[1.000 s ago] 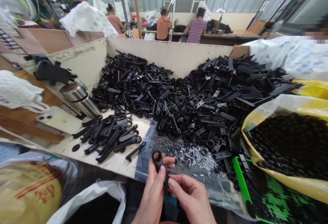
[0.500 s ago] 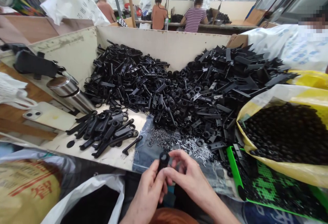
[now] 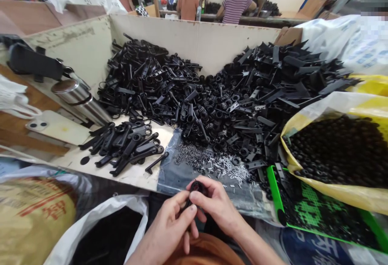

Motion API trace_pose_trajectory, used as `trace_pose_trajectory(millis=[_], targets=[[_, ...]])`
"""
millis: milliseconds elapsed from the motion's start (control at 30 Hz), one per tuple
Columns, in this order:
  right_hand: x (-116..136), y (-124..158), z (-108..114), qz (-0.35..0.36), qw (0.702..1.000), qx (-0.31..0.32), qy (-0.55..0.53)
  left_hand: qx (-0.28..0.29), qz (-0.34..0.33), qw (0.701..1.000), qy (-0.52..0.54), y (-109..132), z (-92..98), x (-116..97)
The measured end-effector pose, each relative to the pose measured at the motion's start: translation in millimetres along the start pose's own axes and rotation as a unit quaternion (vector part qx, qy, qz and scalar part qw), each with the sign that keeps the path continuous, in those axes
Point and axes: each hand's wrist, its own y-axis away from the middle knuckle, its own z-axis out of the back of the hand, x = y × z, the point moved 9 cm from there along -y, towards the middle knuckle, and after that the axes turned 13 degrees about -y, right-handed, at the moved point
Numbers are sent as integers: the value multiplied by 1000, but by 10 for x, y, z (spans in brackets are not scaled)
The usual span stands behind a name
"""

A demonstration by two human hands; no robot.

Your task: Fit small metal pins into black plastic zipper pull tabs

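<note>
Close to my body, both hands hold a small black plastic part [image 3: 197,187] with a round end facing up. My left hand [image 3: 174,220] is closed around its lower portion, thumb lying along it. With thumb and fingers my right hand [image 3: 214,200] grips the round end; much of the part is hidden by my fingers. Just beyond them, silver metal pins [image 3: 232,168] and small dark grey pieces [image 3: 190,155] are scattered on a dark mat [image 3: 178,177]. To the left lies a group of black lever-like parts [image 3: 127,143], with a single thin one [image 3: 157,162] beside it.
Large heaps of black parts [image 3: 157,75] fill the bin's back. On the right are a yellow bag [image 3: 291,151] of black rings and a green tray [image 3: 275,192]. A steel flask [image 3: 87,103] and a phone [image 3: 57,127] are at left. Co-workers [image 3: 188,2] sit beyond.
My right fingers have come over the part's round end and now grip it. The part has tipped, its round end less upright. The camera view has shifted slightly downward.
</note>
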Motion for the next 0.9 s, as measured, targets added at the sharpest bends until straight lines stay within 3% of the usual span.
trace_pose_trajectory(millis=[67, 300, 533, 667, 800, 900], targets=[[45, 2, 42, 14, 1000, -24, 0, 9, -24, 1000, 16, -32, 15, -37], [50, 78, 2, -10, 999, 21, -48, -3, -28, 999, -27, -70, -17, 20], [79, 99, 34, 36, 998, -8, 41, -54, -67, 984, -154, -48, 39, 11], [178, 62, 78, 71, 988, -16, 137, -77, -45, 984, -154, -78, 100, 88], [342, 60, 101, 117, 962, -31, 246, -128, -122, 963, -205, -65, 199, -156], [418, 72, 107, 129, 956, -54, 257, -157, -140, 946, -247, -40, 271, -260]])
